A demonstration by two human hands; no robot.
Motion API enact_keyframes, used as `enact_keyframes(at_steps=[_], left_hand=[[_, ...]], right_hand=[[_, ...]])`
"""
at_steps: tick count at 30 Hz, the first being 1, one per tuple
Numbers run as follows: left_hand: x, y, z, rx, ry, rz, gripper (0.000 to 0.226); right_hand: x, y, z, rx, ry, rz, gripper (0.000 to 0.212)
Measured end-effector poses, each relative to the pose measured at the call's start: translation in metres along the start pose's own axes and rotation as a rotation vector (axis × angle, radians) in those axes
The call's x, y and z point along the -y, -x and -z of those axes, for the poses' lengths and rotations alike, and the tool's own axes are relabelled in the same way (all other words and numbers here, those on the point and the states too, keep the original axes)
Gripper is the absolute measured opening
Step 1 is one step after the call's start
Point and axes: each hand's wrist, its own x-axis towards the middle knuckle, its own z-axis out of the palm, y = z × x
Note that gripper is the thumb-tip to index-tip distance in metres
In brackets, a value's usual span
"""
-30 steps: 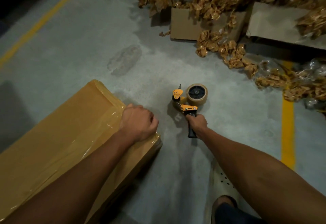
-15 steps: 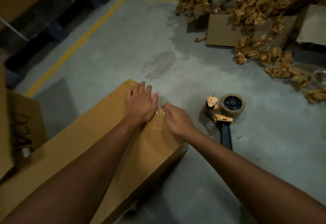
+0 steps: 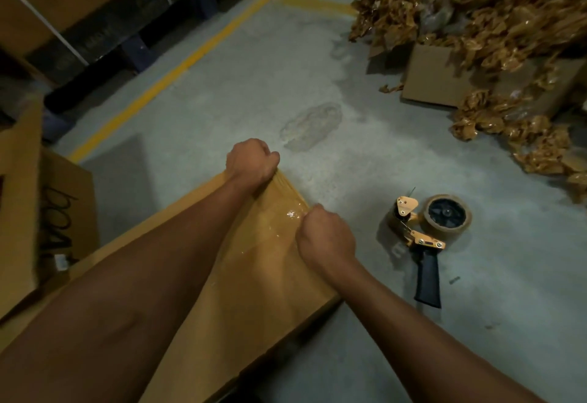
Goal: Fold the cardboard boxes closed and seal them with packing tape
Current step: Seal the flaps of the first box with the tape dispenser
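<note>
A long closed cardboard box (image 3: 254,288) lies on the concrete floor, with glossy clear tape along its top. My left hand (image 3: 251,164) is curled over the box's far corner. My right hand (image 3: 327,237) is curled over the far right edge, next to a shiny wrinkle of tape (image 3: 292,213). The fingertips of both hands are hidden past the edge. An orange tape dispenser (image 3: 425,234) with a brown roll and a black handle lies on the floor right of the box, untouched.
Crumpled brown wrapping (image 3: 476,15) is heaped at the upper right over a flat carton (image 3: 435,78). An open carton with black writing (image 3: 60,212) stands at the left. A yellow floor line (image 3: 178,69) runs diagonally, with dark racking (image 3: 95,31) behind it.
My right hand let go of the tape dispenser and moved onto the box. Both hands lay flat on the tape half a second ago and are now curled over the far edge.
</note>
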Motion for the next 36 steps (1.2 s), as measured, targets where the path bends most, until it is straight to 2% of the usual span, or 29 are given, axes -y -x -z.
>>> enact_keyframes(at_steps=[2,4,6,8,11,14,18,22,26,29,32,34,35,36], left_hand=[[0.000,-0.001,-0.003,-0.029,-0.001,-0.006,0.022],[0.003,-0.001,-0.005,-0.066,0.023,-0.027,0.034],[0.014,-0.004,0.000,-0.036,0.047,-0.084,0.043],[0.025,-0.003,0.008,0.042,0.055,-0.153,0.041],[0.032,0.012,0.011,0.084,-0.047,-0.202,0.044],[0.038,0.036,0.008,0.007,-0.180,-0.126,0.057],[0.070,0.070,0.019,-0.018,-0.302,-0.075,0.061],[0.057,0.098,0.026,0.078,-0.254,-0.232,0.060],[0.016,0.124,0.021,0.168,-0.171,-0.286,0.047],[0.001,0.160,0.014,0.216,-0.176,-0.250,0.047],[0.009,0.199,0.012,0.128,-0.200,-0.113,0.046],[0.021,0.220,0.013,0.068,-0.167,0.071,0.047],[0.027,0.230,0.016,0.041,-0.129,0.180,0.053],[0.032,0.238,0.019,0.026,-0.060,0.292,0.063]], right_hand=[[0.008,-0.011,-0.004,-0.010,0.009,0.118,0.030],[0.012,-0.024,-0.008,-0.013,-0.044,0.225,0.042],[0.012,-0.039,-0.012,0.042,-0.120,0.270,0.051],[0.013,-0.053,-0.013,0.102,-0.075,0.284,0.058],[0.015,-0.066,-0.012,0.077,-0.041,0.177,0.052],[0.018,-0.064,-0.015,0.050,-0.038,0.074,0.053],[0.019,-0.057,-0.011,0.013,-0.050,-0.031,0.051],[-0.015,-0.041,0.017,-0.116,-0.140,-0.188,0.049],[-0.045,-0.008,0.035,-0.328,-0.291,-0.478,0.049],[-0.043,0.021,0.022,-0.362,-0.542,-0.716,0.042],[-0.027,0.056,-0.003,-0.210,-0.807,-0.774,0.038],[-0.015,0.077,-0.006,-0.101,-0.918,-0.811,0.051],[-0.018,0.077,-0.007,-0.079,-0.865,-0.819,0.065],[-0.018,0.078,-0.004,-0.068,-0.712,-0.819,0.082]])
